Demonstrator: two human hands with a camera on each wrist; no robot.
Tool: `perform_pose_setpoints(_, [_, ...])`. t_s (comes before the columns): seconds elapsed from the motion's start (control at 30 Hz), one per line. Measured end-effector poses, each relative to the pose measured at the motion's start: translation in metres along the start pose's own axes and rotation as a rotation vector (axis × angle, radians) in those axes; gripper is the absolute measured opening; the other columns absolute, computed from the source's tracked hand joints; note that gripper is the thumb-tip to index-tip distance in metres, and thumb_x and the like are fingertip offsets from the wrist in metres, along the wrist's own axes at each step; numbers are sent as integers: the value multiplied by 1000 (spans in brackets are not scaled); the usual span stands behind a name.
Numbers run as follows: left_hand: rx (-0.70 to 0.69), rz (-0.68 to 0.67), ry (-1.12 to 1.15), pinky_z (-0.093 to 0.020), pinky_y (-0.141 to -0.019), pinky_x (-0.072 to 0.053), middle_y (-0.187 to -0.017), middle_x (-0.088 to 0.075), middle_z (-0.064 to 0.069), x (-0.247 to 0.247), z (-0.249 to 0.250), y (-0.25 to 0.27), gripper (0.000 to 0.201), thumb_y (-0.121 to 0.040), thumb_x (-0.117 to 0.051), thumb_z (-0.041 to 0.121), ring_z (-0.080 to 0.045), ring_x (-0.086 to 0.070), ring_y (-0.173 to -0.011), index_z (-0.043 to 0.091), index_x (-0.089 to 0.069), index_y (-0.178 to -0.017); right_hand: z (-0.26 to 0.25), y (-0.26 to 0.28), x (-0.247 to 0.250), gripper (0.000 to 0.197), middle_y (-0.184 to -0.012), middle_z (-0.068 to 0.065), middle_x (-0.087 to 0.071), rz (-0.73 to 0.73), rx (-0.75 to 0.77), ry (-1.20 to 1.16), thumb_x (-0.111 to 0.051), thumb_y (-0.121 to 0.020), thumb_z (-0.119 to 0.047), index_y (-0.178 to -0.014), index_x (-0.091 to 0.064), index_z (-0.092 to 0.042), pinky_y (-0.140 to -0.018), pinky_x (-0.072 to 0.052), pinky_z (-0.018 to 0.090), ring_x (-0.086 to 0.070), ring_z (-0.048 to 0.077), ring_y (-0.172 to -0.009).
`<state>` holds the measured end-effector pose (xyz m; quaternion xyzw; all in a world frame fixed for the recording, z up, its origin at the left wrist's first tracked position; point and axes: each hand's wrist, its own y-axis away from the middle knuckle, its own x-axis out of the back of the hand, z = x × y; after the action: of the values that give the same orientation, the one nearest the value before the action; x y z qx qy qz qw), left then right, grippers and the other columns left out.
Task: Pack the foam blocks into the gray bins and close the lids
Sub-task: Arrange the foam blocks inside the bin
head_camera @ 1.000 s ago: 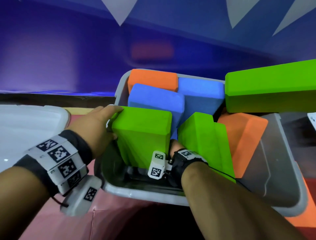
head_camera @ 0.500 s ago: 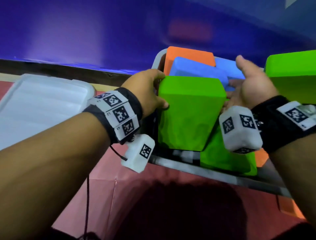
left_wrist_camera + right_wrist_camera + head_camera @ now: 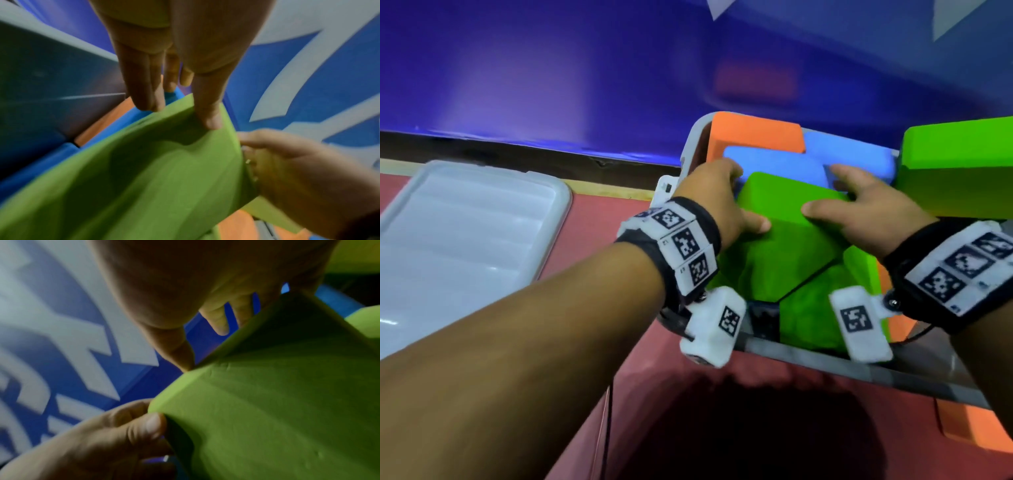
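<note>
- Green foam block (image 3: 784,246), centre right of the head view: stands on end in the gray bin (image 3: 859,368), tilted, its top well above the rim. A second ago the right hand was down inside the bin beside it; now that hand is up on the block's top.
- Left hand (image 3: 717,202): fingers curled over the block's upper left corner, thumb pressed on the near face; grasping it.
- Right hand (image 3: 866,205): fingers hooked over the far top edge, thumb on the near edge; grasping the same block.
- Meaning: with both hands on top, the block looks ready to be pushed down or reseated; packing is unfinished.
- Block surface: matte, bright green, near face dimpled and creased, probably soft under pressure, though the wrist views are blurred.
- Bin contents: orange block (image 3: 755,137) and blue blocks (image 3: 774,164) at the back, a second green block (image 3: 811,315) lower right.
- Large green block (image 3: 959,164), right edge, lying above the bin.
- Pale lid (image 3: 462,240), left of frame, lying off the bin.
</note>
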<state>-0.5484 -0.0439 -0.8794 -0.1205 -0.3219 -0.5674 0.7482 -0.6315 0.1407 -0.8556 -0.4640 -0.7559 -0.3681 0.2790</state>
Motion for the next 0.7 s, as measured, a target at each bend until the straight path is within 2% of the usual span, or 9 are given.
perform_pose_setpoints(0.07, [44, 49, -75, -25, -97, -38, -134, -43, -4, 1, -9, 3, 99, -56, -87, 52, -20, -50, -118, 19, -42, -137, -3, 3, -5, 84, -155, 2, -31, -38, 145, 145, -72, -80, -45, -151, -31, -26, -115, -21, 26, -30, 15, -142])
perform_pose_setpoints(0.13, [102, 71, -22, -28, -101, -38, -135, -40, -3, 7, -12, 2, 104, -52, -86, 59, -20, -50, -118, 19, -40, -137, -3, 6, -7, 91, -160, -1, -18, -119, 230, 241, -72, -76, -51, -152, -23, -34, -117, -13, 27, -15, 15, -147])
perform_pose_setpoints(0.17, [108, 39, 55, -28, -86, -38, -131, -47, 2, 8, -15, -2, 103, -50, -85, 63, -17, -54, -115, 20, -44, -134, -2, 6, -9, 100, -162, -3, -12, -144, 232, 292, -74, -71, -56, -152, -19, -38, -119, -12, 31, -9, 16, -148])
perform_pose_setpoints(0.2, [99, -14, 120, -48, -95, -48, -124, -56, 8, 9, -19, -3, 98, -48, -85, 66, -14, -58, -109, 21, -50, -127, -3, 5, -13, 108, -162, -4, -7, -147, 227, 360, -76, -66, -59, -152, -14, -41, -119, -13, 36, -6, 19, -148])
perform_pose_setpoints(0.23, [101, -61, 172, -33, -98, -48, -116, -62, 12, 7, -20, -4, 90, -47, -86, 64, -12, -62, -105, 22, -54, -121, -3, 2, -16, 114, -163, -5, -5, -127, 220, 444, -77, -62, -61, -152, -11, -43, -119, -17, 40, -7, 22, -147])
perform_pose_setpoints(0.3, [102, -117, 257, -36, -98, -50, -117, -66, 12, -6, -25, -6, 87, -44, -87, 59, -11, -64, -107, 24, -55, -116, -1, -2, -17, 119, -163, -5, -3, -76, 192, 571, -77, -58, -64, -152, -6, -44, -115, -24, 42, -12, 28, -144])
perform_pose_setpoints(0.47, [153, -155, 435, -41, -95, -52, -126, -63, 9, -41, -36, -18, 128, -26, -90, 66, -16, -65, -110, 36, -36, -138, 12, -4, -23, 127, -162, -4, 10, -106, 99, 409, -85, -54, -55, -150, -2, -47, -110, -31, 37, -24, 32, -143])
perform_pose_setpoints(0.57, [134, -172, 498, -45, -93, -54, -122, -67, 6, -39, -31, -12, 132, -19, -94, 59, -20, -67, -106, 36, -41, -138, 14, 0, -21, 128, -161, 1, 3, -75, 114, 274, -89, -51, -50, -152, -11, -40, -109, -27, 25, -24, 17, -145])
perform_pose_setpoints(0.7, [13, -171, 510, -54, -91, -54, -118, -69, 3, 12, 18, 13, 92, -42, -90, 33, -26, -68, -103, 30, -56, -127, -9, 17, 32, 129, -157, 5, -21, -15, 194, 239, -87, -42, -56, -151, -23, -34, -115, -22, 25, -24, 16, -144])
